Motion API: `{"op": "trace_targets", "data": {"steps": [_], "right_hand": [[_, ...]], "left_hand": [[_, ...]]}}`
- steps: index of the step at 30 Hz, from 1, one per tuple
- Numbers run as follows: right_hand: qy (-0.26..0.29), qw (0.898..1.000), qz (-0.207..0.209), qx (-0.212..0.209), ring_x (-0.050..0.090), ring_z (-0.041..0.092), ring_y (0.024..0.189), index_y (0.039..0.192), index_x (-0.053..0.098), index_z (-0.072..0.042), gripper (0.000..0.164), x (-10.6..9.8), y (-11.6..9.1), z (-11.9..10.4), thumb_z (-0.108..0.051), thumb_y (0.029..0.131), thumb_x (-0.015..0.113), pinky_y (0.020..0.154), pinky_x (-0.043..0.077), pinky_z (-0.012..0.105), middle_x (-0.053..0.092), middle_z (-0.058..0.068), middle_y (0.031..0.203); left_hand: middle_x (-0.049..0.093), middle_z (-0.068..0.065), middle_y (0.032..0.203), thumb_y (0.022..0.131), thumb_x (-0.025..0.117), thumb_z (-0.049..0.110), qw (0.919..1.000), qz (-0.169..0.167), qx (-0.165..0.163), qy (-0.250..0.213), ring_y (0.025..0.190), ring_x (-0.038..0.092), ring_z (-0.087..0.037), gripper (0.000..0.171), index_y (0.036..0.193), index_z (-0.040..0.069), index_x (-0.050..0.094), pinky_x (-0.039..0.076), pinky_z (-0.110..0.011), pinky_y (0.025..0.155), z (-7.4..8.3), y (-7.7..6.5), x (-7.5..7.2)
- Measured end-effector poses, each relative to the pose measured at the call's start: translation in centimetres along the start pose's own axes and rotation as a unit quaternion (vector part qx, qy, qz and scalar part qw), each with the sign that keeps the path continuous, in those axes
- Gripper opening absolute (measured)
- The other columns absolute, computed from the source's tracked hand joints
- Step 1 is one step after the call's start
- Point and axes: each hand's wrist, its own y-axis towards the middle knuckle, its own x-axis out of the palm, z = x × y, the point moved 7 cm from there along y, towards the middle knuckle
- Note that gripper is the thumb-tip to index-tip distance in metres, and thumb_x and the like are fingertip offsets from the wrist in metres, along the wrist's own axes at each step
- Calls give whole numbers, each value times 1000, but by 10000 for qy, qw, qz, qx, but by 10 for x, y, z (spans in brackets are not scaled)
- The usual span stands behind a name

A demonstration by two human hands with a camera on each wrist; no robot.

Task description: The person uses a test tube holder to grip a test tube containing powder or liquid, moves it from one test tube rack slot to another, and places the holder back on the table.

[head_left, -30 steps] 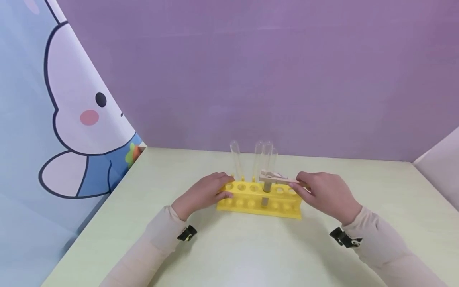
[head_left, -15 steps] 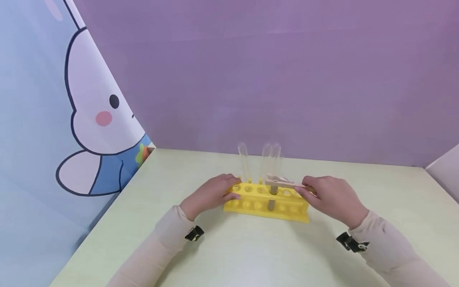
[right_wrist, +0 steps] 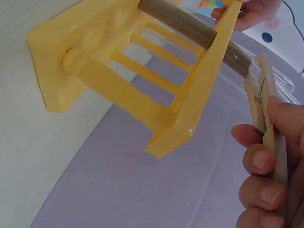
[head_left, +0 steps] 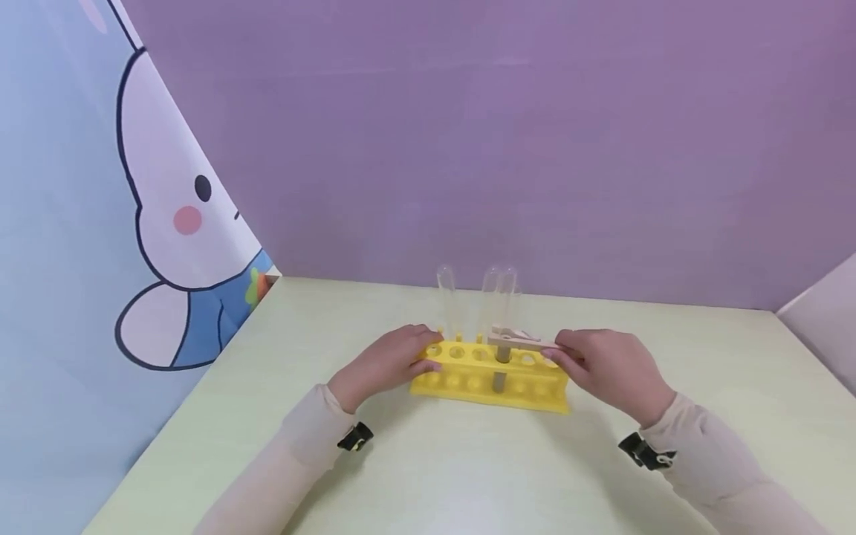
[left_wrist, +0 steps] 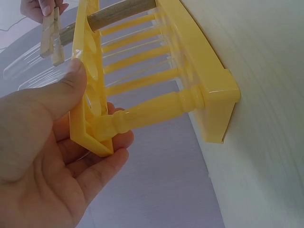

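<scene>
A yellow test tube rack [head_left: 488,368] stands on the table, with my left hand [head_left: 388,368] gripping the left end of its upper shelf. In the left wrist view, the thumb lies on the shelf's top and the fingers [left_wrist: 102,173] curl under it. My right hand [head_left: 611,368] pinches a wooden test tube clamp [head_left: 518,339] between thumb and fingers. The clamp's tip is at a tube with brown-grey contents [right_wrist: 185,23], just above the upper shelf. This tube passes through a shelf hole down to the rack's base.
Several clear test tubes [head_left: 446,297] stand upside down on pegs along the rack's back. Behind the pale table [head_left: 468,475] rises a purple panel [head_left: 501,148]. A blue cartoon-print cloth [head_left: 60,334] hangs at the left.
The head view has shifted slightly. Both hands keep their holds on the rack and the clamp.
</scene>
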Motion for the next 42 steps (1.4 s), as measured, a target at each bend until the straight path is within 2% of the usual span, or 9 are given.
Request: {"op": "trace_targets", "data": {"steps": [7, 11, 15, 17, 20, 22, 24, 32, 42], "right_hand": [[-142, 9971, 577, -484, 19, -3, 45, 58, 38, -24, 42, -4, 1, -8, -29, 87, 68, 42, 17, 17, 22, -16, 53], [-212, 9953, 728, -605, 18, -3, 45, 58, 38, -24, 43, -5, 2, -10, -34, 91, 62, 41, 16, 16, 22, -16, 52], [-227, 9947, 779, -626, 18, -4, 45, 57, 38, -25, 43, -6, 3, -11, -34, 90, 63, 41, 16, 17, 22, -16, 52], [-227, 9945, 807, -631, 18, -3, 45, 57, 38, -25, 44, -7, 3, -11, -39, 93, 58, 41, 16, 17, 22, -17, 52], [-269, 9936, 881, -654, 17, -3, 45, 57, 37, -25, 48, -10, 3, -12, -50, 98, 40, 41, 16, 17, 21, -17, 52], [-346, 9926, 961, -665, 17, -3, 45, 57, 36, -25, 52, -13, 4, -12, -56, 98, 28, 41, 15, 17, 21, -16, 52], [-424, 9913, 1053, -659, 16, -2, 44, 56, 35, -24, 54, -16, 4, -12, -57, 97, 23, 41, 14, 17, 20, -16, 52], [-607, 9869, 1323, -702, 15, -2, 45, 57, 38, -23, 54, -25, 2, -13, -55, 99, 23, 40, 12, 17, 20, -16, 52], [-670, 9841, 1445, -787, 15, -3, 45, 58, 40, -23, 54, -34, 10, -12, -54, 99, 25, 40, 13, 17, 22, -16, 52]], "left_hand": [[62, -8, 112, 90, 63, 31, 10000, 60, -7, 50, 98, 58, -20, 49, 127, 1, 55, 48, -33, 90, -3, -3, 0], [62, -8, 112, 89, 64, 30, 10000, 54, -48, 31, 99, 58, -20, 49, 127, 0, 55, 48, -34, 90, -4, -4, 0], [62, -8, 113, 89, 64, 30, 9999, 48, -127, 4, 101, 58, -20, 49, 127, 1, 55, 48, -34, 90, -6, -5, 1], [62, -8, 112, 89, 64, 30, 9999, 64, -127, -18, 99, 58, -20, 48, 127, 1, 56, 48, -34, 89, -6, -6, 2], [62, -7, 111, 89, 64, 30, 9999, 75, -112, 11, 97, 58, -18, 48, 127, 2, 56, 48, -33, 88, -5, -6, 4], [62, -7, 112, 89, 64, 30, 9999, 113, -97, -2, 98, 58, -19, 48, 127, 2, 56, 48, -33, 89, -5, -5, 4], [61, -7, 112, 89, 64, 30, 9999, 145, -73, -3, 99, 58, -19, 47, 126, 2, 56, 48, -33, 89, -4, -3, 4], [62, -9, 111, 89, 64, 29, 9999, 125, 65, 92, 100, 58, -21, 46, 124, 1, 57, 48, -34, 90, 0, -1, 8], [62, -9, 112, 88, 65, 28, 9998, 128, 43, 110, 100, 58, -21, 46, 125, 1, 57, 48, -35, 90, -5, 0, 8]]}}
